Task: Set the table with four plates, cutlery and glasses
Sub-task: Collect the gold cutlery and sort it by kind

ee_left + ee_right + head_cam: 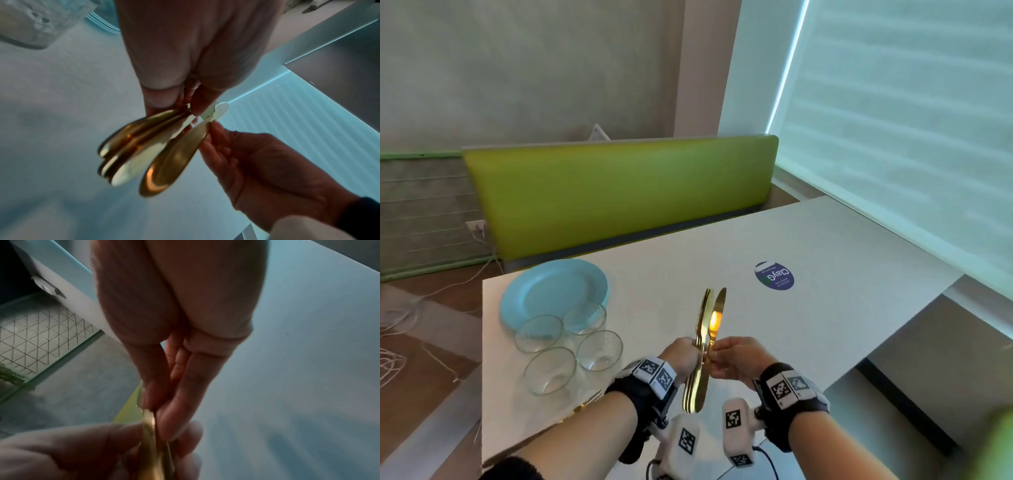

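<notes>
My left hand [686, 347] grips a bundle of gold cutlery [697, 387] upright above the white table [825, 240], handles toward me. My right hand [722, 354] pinches a single gold knife [719, 305] at its middle, right beside the bundle. In the left wrist view the bundled handles [127, 146] fan out under my left hand [174, 97], and the right hand [226, 154] holds the separate piece [170, 162]. The right wrist view shows my right fingers [174, 402] pinching the gold metal [149, 426]. A light blue plate [554, 287] lies at the table's left, with several clear glasses [539, 334] in front of it.
More gold cutlery [583, 406] lies on the table under my left forearm. A round blue sticker [774, 275] marks the table's middle. A green bench back [619, 192] stands beyond the far edge. A window blind fills the right side.
</notes>
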Tool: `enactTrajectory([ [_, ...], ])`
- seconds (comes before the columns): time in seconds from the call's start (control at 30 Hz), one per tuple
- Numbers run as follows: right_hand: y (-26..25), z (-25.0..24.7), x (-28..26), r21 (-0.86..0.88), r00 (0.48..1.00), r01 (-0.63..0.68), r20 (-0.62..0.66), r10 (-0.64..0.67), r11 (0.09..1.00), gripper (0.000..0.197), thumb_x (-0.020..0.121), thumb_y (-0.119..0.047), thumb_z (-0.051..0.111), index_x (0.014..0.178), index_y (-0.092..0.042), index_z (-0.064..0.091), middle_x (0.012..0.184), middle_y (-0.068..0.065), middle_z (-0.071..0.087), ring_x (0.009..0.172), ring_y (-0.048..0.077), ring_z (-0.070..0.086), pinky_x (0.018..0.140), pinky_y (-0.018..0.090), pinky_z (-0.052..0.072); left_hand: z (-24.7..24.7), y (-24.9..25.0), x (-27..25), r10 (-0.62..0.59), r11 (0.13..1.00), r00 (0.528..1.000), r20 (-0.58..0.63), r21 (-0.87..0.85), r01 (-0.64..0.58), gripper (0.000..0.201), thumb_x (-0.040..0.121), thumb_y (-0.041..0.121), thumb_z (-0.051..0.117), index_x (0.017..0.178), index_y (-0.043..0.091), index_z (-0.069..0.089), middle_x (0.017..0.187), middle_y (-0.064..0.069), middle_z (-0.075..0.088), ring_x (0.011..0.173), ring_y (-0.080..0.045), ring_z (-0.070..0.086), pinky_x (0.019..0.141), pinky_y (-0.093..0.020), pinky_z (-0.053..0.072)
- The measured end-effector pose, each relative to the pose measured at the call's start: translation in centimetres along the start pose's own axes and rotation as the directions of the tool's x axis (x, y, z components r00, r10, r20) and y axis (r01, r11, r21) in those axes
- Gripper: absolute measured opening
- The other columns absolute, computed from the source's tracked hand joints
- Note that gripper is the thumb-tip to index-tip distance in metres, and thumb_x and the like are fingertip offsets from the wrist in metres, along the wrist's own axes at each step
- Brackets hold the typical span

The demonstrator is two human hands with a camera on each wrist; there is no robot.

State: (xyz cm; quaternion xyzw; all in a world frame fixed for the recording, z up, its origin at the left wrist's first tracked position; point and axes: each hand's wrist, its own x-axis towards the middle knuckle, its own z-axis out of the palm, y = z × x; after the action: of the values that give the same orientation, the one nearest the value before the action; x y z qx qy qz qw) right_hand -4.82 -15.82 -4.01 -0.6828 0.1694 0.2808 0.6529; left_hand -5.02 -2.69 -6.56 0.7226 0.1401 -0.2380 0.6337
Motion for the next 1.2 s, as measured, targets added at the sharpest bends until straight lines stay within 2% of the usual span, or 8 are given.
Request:
enactTrajectory([
  [0.13,0.8,-0.3,-1.0,-0.121,1.000,-0.021,-0.016,0.019,0.992,0.018,0.088,0.010,0.054,0.077,-0.004,0.057,0.058,0.011,0.061,0.045,0.017,0.061,0.053,0.027,0.058,1.3,-0.1,-1.5,-0.027,0.997,0.998,0.048,-0.067,0.030,0.027,0.094,-0.002,0.034,0.078,0.011,0.051,0.069,-0.010,0.052,0.060,-0.021,0.054,0.056,-0.034,0.052],
  [0.37,3.5,-1.2,-3.7,-0.297,0.997,-0.042,-0.071,0.022,0.954,0.013,0.082,0.006,0.064,0.075,-0.003,0.060,0.062,0.014,0.065,0.049,0.019,0.064,0.062,0.032,0.060,4.1,-2.9,-4.8,-0.033,0.995,0.994,0.108,-0.092,0.044,0.019,0.094,0.001,0.038,0.091,0.011,0.053,0.075,-0.007,0.054,0.060,-0.017,0.053,0.054,-0.027,0.049],
  [0.43,4.4,-1.2,-4.3,-0.322,0.997,-0.046,-0.073,0.024,0.946,0.014,0.081,0.006,0.066,0.072,-0.003,0.061,0.059,0.014,0.065,0.050,0.020,0.065,0.067,0.036,0.061,4.5,-4.0,-5.8,-0.022,0.996,0.994,0.108,-0.086,0.032,0.016,0.094,0.003,0.041,0.095,0.011,0.055,0.077,-0.006,0.056,0.062,-0.016,0.055,0.055,-0.027,0.049],
  [0.57,6.1,-0.2,-5.8,-0.414,0.998,-0.050,-0.044,0.035,0.909,0.017,0.084,0.002,0.065,0.070,-0.005,0.059,0.042,0.003,0.063,0.040,0.013,0.063,0.055,0.026,0.058,4.4,-6.7,-7.7,-0.047,0.999,0.997,0.067,-0.007,0.047,0.023,0.089,-0.002,0.044,0.098,0.014,0.057,0.079,-0.007,0.060,0.068,-0.018,0.058,0.068,-0.034,0.052],
  [0.7,7.2,1.5,-6.7,-0.500,0.999,-0.045,-0.040,0.028,0.865,0.015,0.081,-0.004,0.071,0.069,-0.008,0.063,0.058,0.008,0.068,0.053,0.018,0.066,0.072,0.035,0.061,3.4,-8.2,-9.4,-0.045,0.997,0.998,0.032,0.058,0.043,0.029,0.085,-0.007,0.047,0.103,0.013,0.057,0.078,-0.005,0.061,0.066,-0.016,0.060,0.072,-0.031,0.051],
  [0.93,8.9,6.2,-7.7,-0.570,0.998,-0.063,-0.039,0.049,0.819,0.015,0.084,-0.012,0.069,0.071,-0.010,0.061,0.066,0.004,0.064,0.050,0.015,0.060,0.051,0.025,0.055,-0.7,-10.6,-11.3,-0.065,0.952,0.995,-0.074,0.294,0.084,0.037,0.092,-0.001,0.044,0.125,0.011,0.054,0.077,-0.001,0.059,0.063,-0.010,0.058,0.053,-0.017,0.047],
  [1.07,9.7,7.6,-8.3,-0.614,0.997,-0.070,-0.075,0.030,0.786,0.018,0.086,-0.016,0.066,0.070,-0.012,0.058,0.065,0.002,0.061,0.050,0.013,0.059,0.049,0.023,0.055,-4.2,-13.1,-13.0,0.035,0.647,0.996,-0.083,0.761,0.041,0.040,0.092,0.006,0.041,0.128,0.017,0.056,0.126,-0.008,0.062,0.117,-0.022,0.058,0.095,-0.024,0.045],
  [1.2,10.3,7.9,-8.9,-0.624,0.992,-0.103,-0.119,0.036,0.775,0.017,0.087,-0.014,0.064,0.072,-0.010,0.058,0.066,0.002,0.060,0.050,0.012,0.057,0.059,0.028,0.057,-6.3,-15.2,-14.2,0.089,0.506,0.991,-0.099,0.861,0.041,0.041,0.096,0.005,0.037,0.134,0.008,0.049,0.142,-0.010,0.047,0.133,-0.022,0.042,0.109,-0.024,0.030],
])
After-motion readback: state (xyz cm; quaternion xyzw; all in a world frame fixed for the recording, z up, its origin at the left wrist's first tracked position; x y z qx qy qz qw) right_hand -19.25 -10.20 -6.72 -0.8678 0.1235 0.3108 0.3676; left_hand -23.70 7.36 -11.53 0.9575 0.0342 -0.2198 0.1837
